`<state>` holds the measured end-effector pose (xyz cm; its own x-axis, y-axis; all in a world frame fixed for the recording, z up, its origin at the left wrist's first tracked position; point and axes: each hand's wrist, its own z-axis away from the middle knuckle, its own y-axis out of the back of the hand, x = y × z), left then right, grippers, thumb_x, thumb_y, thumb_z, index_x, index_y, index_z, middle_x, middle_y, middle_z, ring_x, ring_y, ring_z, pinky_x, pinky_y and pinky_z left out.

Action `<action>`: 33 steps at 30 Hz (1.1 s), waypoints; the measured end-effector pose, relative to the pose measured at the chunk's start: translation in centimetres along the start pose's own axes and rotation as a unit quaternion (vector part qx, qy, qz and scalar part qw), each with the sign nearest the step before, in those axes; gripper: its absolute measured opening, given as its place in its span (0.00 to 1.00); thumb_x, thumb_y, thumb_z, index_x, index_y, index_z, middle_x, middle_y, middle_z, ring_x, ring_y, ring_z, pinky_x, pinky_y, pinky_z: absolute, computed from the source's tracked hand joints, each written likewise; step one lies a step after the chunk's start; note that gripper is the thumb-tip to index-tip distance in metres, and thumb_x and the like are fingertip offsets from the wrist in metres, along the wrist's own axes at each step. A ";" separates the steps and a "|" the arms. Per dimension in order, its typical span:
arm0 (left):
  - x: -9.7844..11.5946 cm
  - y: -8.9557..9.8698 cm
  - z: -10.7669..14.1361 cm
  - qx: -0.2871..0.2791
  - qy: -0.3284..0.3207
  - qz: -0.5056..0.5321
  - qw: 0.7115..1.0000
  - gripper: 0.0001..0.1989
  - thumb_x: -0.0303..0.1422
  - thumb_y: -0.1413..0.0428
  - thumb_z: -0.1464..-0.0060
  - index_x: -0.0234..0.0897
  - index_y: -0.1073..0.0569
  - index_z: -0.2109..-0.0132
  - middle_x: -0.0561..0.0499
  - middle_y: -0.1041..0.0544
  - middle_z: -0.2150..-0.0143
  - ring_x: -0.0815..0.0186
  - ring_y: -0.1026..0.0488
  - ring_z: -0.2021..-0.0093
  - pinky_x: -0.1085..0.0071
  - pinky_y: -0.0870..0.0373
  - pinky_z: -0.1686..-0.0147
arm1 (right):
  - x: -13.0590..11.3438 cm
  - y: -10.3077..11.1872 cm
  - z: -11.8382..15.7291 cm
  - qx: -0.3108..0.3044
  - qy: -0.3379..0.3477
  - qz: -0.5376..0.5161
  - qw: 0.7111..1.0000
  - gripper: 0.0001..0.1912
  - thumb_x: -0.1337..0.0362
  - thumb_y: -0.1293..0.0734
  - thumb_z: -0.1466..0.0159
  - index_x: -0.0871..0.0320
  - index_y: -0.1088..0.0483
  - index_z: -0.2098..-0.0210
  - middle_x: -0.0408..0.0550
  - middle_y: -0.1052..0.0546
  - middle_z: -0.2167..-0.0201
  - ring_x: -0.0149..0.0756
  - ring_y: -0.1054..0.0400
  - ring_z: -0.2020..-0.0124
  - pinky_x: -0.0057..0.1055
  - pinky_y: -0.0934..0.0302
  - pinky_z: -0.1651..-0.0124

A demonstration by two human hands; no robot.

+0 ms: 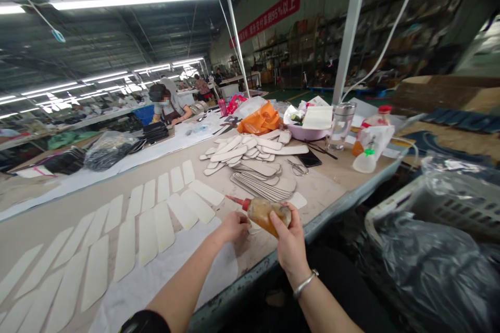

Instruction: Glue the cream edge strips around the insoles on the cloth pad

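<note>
My right hand (291, 234) is wrapped round a squeeze bottle (267, 215) of amber liquid. Its red nozzle points left, and the bottle lies tilted in the air above the table. My left hand (235, 226) is low over the table just below the nozzle, fingers curled together; whatever they pinch is hidden. Rows of pale flat strips (162, 226) with rounded corners lie to the left, some on a white sheet (172, 276). Beyond the bottle, a fanned stack of grey-edged pieces (265, 182) lies before a loose pile of similar pieces (242, 148).
Scissors (299, 168) and a black phone (309, 158) lie behind the stack. A lidded glass (342, 127), a purple basin (308, 132) and an orange bag (260, 118) stand further back. A plastic crate (437, 203) is right of the table edge. Another person (172, 104) works across the table.
</note>
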<state>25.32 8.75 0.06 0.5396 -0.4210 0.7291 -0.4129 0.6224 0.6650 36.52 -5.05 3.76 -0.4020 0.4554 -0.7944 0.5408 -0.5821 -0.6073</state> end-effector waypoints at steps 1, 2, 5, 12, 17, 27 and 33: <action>0.0 0.1 0.0 -0.006 0.002 -0.002 1.000 0.05 0.30 0.46 0.55 0.32 0.30 0.75 0.56 0.31 0.83 0.71 0.34 0.80 0.73 0.37 0.77 | -0.1 0.0 -0.1 0.005 -0.007 -0.012 1.000 0.21 0.62 0.31 0.48 0.53 0.39 0.56 0.42 0.32 0.60 0.30 0.36 0.60 0.33 0.40 0.54; 0.1 0.1 0.1 -0.002 0.000 -0.006 1.000 0.05 0.29 0.47 0.55 0.32 0.31 0.75 0.56 0.32 0.83 0.72 0.34 0.82 0.74 0.38 0.78 | -0.3 0.1 -0.3 0.010 -0.015 -0.022 1.000 0.21 0.62 0.31 0.48 0.52 0.39 0.56 0.42 0.32 0.60 0.30 0.36 0.61 0.32 0.40 0.55; 0.7 0.4 0.7 0.062 -0.024 -0.022 0.998 0.05 0.27 0.51 0.51 0.33 0.31 0.71 0.55 0.30 0.80 0.72 0.34 0.81 0.74 0.37 0.77 | -0.9 0.0 -0.5 0.030 -0.035 -0.036 0.998 0.21 0.62 0.31 0.49 0.52 0.39 0.57 0.41 0.32 0.60 0.29 0.35 0.62 0.30 0.38 0.57; 1.8 4.4 6.6 0.221 -0.091 -0.066 0.969 0.08 0.29 0.55 0.44 0.36 0.33 0.68 0.49 0.31 0.65 0.67 0.31 0.62 0.68 0.33 0.60 | -1.9 0.1 -0.7 0.057 -0.040 -0.059 0.996 0.23 0.64 0.29 0.51 0.51 0.38 0.58 0.39 0.32 0.61 0.26 0.35 0.63 0.23 0.37 0.63; -2.7 6.5 15.4 0.259 -0.116 -0.197 0.938 0.07 0.27 0.55 0.43 0.36 0.33 0.61 0.47 0.31 0.62 0.65 0.33 0.58 0.67 0.34 0.57 | -0.7 0.0 0.2 0.017 -0.044 -0.004 0.999 0.22 0.62 0.30 0.50 0.51 0.39 0.57 0.40 0.34 0.58 0.28 0.35 0.61 0.27 0.37 0.60; -9.9 4.0 24.6 0.195 -0.038 -0.363 0.910 0.10 0.25 0.56 0.44 0.37 0.31 0.61 0.49 0.30 0.63 0.66 0.33 0.62 0.68 0.33 0.60 | 4.7 -1.6 4.7 -0.223 0.124 0.334 0.908 0.15 0.62 0.36 0.43 0.55 0.40 0.56 0.48 0.35 0.58 0.38 0.39 0.55 0.42 0.44 0.51; -9.5 4.2 24.5 0.209 -0.066 -0.348 0.911 0.09 0.26 0.54 0.44 0.36 0.29 0.62 0.47 0.29 0.66 0.65 0.33 0.63 0.67 0.33 0.61 | 6.8 -3.3 7.1 -0.368 0.211 0.395 0.815 0.15 0.70 0.39 0.43 0.54 0.40 0.56 0.50 0.36 0.58 0.40 0.40 0.54 0.42 0.41 0.53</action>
<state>0.46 -0.82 -0.14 0.6959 -0.7110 0.1012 -0.2624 -0.1206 0.9574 26.78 -4.85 0.29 0.4919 0.4154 -0.7652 0.8669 -0.3152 0.3861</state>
